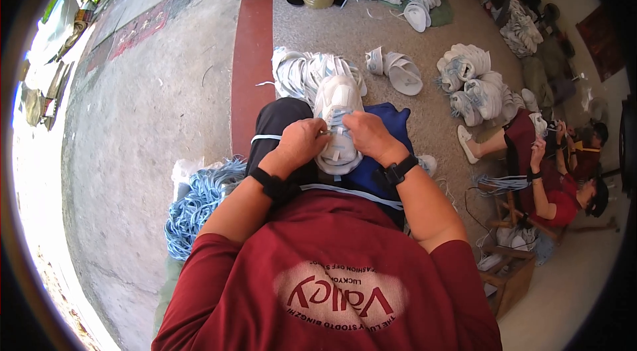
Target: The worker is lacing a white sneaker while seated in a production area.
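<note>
A white sneaker upper (pixel 337 95) with light-blue lacing (pixel 340 115) rests on my lap, toe pointing away from me. My left hand (pixel 300 143) is closed in a pinch at the left edge of the lacing, on what looks like a shoelace; its tip is too small to see clearly. From the other side my right hand (pixel 373 137) grips the upper, thumb and finger at the lacing and the other fingers curled out of sight. Beneath the upper lies a blue cloth (pixel 393 122) over my right leg.
Stacked white uppers (pixel 302 72) lie just beyond my knees, with more uppers (pixel 405 75) to their right. A heap of light-blue laces (pixel 202 208) sits by my left side. Farther right are upper piles (pixel 481 85) and seated people (pixel 554 195); another person sits ahead.
</note>
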The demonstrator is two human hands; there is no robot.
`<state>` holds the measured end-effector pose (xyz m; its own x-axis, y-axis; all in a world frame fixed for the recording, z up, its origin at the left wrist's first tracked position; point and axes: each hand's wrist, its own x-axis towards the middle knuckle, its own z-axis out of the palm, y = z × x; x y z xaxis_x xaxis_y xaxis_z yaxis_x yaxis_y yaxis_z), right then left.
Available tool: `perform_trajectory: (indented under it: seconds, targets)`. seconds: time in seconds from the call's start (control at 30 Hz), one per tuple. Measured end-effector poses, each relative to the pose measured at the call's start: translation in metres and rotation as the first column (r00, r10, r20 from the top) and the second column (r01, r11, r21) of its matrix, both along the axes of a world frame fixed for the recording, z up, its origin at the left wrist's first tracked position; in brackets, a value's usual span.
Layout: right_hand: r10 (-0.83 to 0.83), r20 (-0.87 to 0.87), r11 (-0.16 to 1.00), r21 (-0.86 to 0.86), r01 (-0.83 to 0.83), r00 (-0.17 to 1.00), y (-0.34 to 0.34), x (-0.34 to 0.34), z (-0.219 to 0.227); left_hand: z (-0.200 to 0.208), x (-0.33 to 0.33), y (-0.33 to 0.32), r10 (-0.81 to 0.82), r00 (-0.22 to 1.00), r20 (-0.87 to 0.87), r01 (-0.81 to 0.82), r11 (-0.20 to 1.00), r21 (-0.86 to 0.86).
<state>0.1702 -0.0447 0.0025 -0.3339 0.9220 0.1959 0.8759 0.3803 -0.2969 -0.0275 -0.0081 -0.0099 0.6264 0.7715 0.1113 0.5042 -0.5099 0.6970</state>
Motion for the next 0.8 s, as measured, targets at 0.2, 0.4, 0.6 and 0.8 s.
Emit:
perform_trajectory:
  seconds: [0.2, 0.4, 0.6, 0.8]
  targets:
    - [0.006, 0.056, 1.0, 0.01, -0.007, 0.998, 0.0, -0.003, 0.0, 0.0, -0.003, -0.001, 0.004, 0.999, 0.044, -0.004, 1.0, 0.006]
    - [-0.323, -0.265, 0.942, 0.001, 0.335, 0.909, -0.023, -0.004, -0.01, -0.003, -0.006, -0.001, 0.02, 0.998, 0.063, -0.022, 0.999, 0.028]
    - [-0.222, -0.24, 0.975, -0.04, 0.218, 0.945, -0.016, -0.006, 0.0, -0.008, -0.005, 0.001, 0.019, 0.996, 0.086, -0.022, 0.999, 0.039]
    - [-0.273, 0.01, 0.952, 0.145, 0.268, 0.962, -0.012, -0.018, -0.005, -0.007, -0.006, 0.0, 0.018, 0.998, 0.064, -0.019, 1.0, 0.012]
